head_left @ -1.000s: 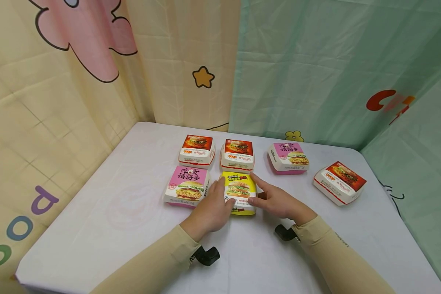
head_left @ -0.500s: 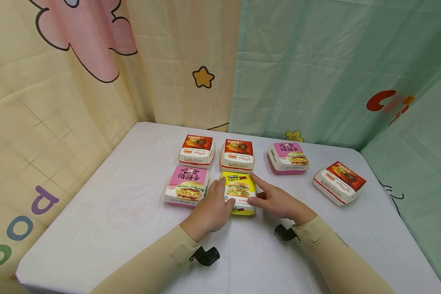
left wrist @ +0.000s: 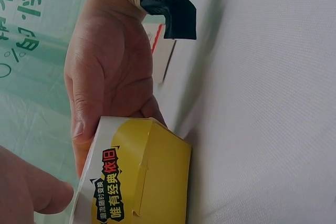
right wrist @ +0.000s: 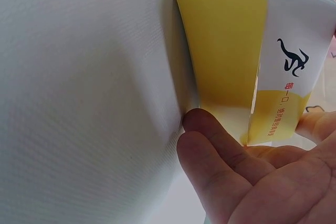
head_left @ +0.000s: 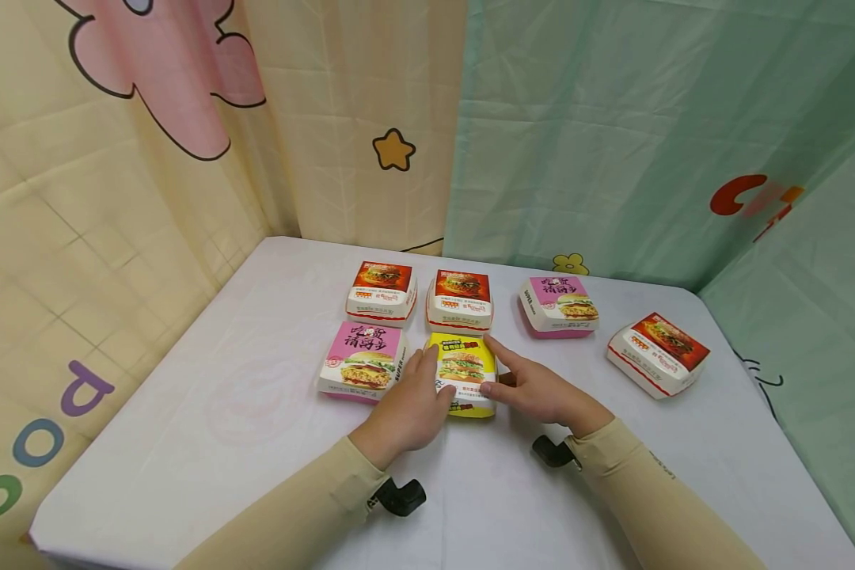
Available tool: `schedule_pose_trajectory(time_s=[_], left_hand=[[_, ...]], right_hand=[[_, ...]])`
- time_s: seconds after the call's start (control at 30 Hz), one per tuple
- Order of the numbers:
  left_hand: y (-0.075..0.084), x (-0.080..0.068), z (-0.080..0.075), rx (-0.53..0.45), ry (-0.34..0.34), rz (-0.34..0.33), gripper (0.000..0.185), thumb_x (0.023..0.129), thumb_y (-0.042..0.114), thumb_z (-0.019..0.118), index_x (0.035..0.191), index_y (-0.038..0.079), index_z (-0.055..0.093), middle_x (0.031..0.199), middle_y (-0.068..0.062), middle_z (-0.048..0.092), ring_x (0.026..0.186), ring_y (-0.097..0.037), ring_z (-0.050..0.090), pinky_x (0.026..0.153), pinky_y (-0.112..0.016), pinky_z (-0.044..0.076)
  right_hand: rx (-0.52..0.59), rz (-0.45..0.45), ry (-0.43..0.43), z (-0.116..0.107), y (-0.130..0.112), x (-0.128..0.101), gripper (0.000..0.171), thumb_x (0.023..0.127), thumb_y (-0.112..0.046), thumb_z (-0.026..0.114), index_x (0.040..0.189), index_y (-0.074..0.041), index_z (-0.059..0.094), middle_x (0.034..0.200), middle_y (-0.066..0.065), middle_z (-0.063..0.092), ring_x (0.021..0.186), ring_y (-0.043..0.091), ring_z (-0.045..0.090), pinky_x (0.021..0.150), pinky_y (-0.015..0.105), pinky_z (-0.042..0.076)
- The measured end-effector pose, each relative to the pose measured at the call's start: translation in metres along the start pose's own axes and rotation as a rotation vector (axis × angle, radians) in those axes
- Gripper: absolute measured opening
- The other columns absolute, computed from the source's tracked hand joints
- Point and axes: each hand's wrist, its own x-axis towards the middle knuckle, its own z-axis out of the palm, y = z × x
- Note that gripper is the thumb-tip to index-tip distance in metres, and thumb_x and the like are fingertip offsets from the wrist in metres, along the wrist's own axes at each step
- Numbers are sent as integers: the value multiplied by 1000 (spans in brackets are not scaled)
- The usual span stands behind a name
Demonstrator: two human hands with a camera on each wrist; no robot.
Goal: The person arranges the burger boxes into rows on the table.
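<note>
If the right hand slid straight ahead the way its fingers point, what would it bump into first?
Probably the red burger box just behind the yellow box. The right hand points that way, though depth is unclear.

Both hands hide the yellow box (head_left: 463, 372) sides.
</note>
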Motion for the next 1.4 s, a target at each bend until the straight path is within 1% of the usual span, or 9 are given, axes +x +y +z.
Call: schedule_pose_trajectory(time_s=[0.07,0.47,0.73,0.93,1.1,1.2,1.27,1.33,1.4], left_hand=[[0,0,0,2,1,3,76,109,40,54,169,12,18,176,-16,17,159,-38,31,123,-62,34],[1,-1,0,6,4,5,76,109,41,55,170,13,18,177,-15,16,159,-38,29,123,-62,34],[4,-4,-3,29,5,3,77,108,43,54,170,15,17,177,-15,13,157,-41,33,122,-63,36],[7,-8,-5,34,9,9,77,108,43,56,170,15,19,177,-15,12,157,-42,34,121,-63,36],[10,-12,-7,56,31,33,76,108,42,57,169,14,21,177,-16,11,159,-40,31,122,-62,35],[12,-14,-10,60,46,56,77,107,41,58,169,14,21,178,-15,11,160,-38,28,123,-61,35],[15,-16,-11,56,55,80,77,107,41,58,169,14,22,178,-14,11,161,-37,27,122,-61,35],[17,-18,-13,46,59,103,78,106,42,60,169,16,21,178,-12,10,161,-35,26,122,-61,36],[20,-19,-15,39,66,143,79,106,41,61,169,16,22,178,-12,13,160,-37,28,121,-61,38]], right_hand=[[6,6,4,0,0,0,95,96,-58,71,169,-39,14,166,16,43,136,36,59,112,57,50],[16,4,5,1,1,0,96,95,-57,72,169,-38,15,165,16,44,134,34,60,112,56,50],[7,2,8,1,0,0,95,95,-58,71,169,-38,15,165,15,44,134,33,60,112,56,50],[12,-7,7,0,0,0,95,96,-56,71,170,-36,14,165,17,44,135,35,60,112,57,50],[9,-3,10,-1,0,-2,95,97,-58,69,170,-36,13,166,17,42,141,39,56,113,59,48],[16,4,31,-4,-1,-4,94,98,-58,68,170,-36,12,168,18,39,145,43,52,113,61,48],[18,3,60,-7,-1,-5,91,99,-56,66,170,-34,13,169,18,37,146,44,49,112,61,48],[29,-6,109,-10,-2,-6,86,102,-52,64,170,-32,16,170,18,36,147,44,48,112,62,48],[39,-24,175,-13,-2,-8,80,105,-48,62,170,-29,20,170,17,36,147,43,49,111,61,49]])
